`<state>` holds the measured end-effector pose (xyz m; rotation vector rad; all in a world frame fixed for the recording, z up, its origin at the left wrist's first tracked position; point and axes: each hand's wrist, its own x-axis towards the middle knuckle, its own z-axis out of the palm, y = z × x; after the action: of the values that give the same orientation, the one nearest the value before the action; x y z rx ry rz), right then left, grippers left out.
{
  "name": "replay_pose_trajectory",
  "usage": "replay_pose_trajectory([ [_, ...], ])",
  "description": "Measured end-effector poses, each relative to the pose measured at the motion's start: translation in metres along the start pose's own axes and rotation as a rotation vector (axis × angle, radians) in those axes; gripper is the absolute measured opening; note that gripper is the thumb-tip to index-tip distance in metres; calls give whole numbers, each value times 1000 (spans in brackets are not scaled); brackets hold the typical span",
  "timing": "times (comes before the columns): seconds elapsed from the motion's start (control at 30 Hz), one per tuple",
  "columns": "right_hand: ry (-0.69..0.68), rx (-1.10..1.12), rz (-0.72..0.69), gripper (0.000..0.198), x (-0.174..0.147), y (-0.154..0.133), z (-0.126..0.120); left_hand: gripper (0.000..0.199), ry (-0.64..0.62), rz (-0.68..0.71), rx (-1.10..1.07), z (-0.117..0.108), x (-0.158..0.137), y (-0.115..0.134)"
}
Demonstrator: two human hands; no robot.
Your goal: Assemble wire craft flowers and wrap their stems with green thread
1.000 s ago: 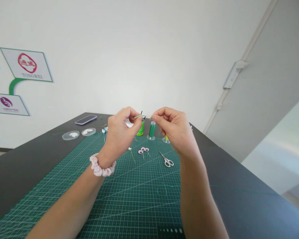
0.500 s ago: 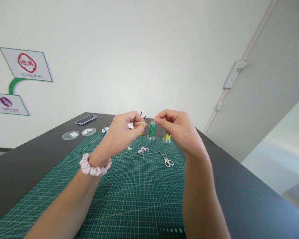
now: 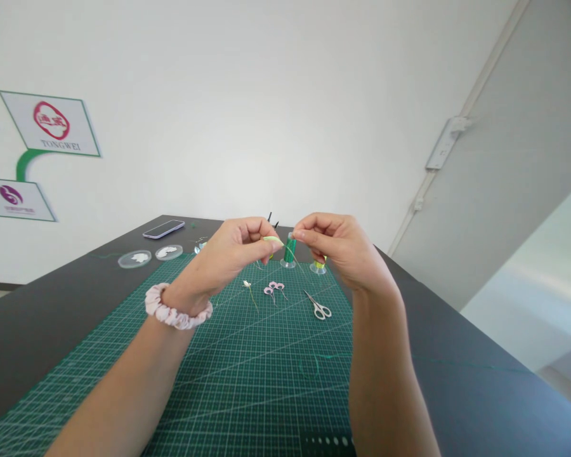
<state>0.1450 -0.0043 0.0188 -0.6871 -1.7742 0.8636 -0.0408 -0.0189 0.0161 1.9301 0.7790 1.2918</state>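
Pale-green piece: mid-frame, between my left thumb and fingers
Left hand: my fingertips pinched on it
Right hand: fingertips close together, just right of it; whether holding anything, I cannot tell

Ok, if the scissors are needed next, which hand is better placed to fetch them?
The right hand, I'd judge: the scissors lie on the mat nearer to it, while the left hand pinches a pale green piece. Whether the right hand holds anything is unclear.
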Motion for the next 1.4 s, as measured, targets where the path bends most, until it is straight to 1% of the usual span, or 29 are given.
replay_pose_trajectory([
  [0.2,-51,151,10,20,3,2,4,18,-35,-12,-211,2,0,-5],
  [0.3,-88,211,44,25,5,3,6,23,-14,-25,-320,6,1,-5],
  [0.43,-103,253,73,24,6,4,6,24,35,-21,-422,8,2,-4],
  [0.63,-129,281,81,25,5,3,7,22,138,8,-465,10,2,-2],
  [0.83,-151,290,94,32,7,0,12,19,137,-6,-543,12,2,-2],
  [0.97,-158,288,99,31,6,-1,11,8,158,1,-568,12,4,-3],
  [1.03,-155,286,96,31,5,-1,11,7,163,11,-572,11,4,-3],
  [1.1,-152,286,94,31,5,0,11,9,153,3,-571,10,3,-2],
  [1.27,-148,307,90,27,6,3,10,12,83,-40,-594,10,1,0],
  [1.4,-149,282,81,24,5,4,7,13,69,-53,-611,10,0,0],
])
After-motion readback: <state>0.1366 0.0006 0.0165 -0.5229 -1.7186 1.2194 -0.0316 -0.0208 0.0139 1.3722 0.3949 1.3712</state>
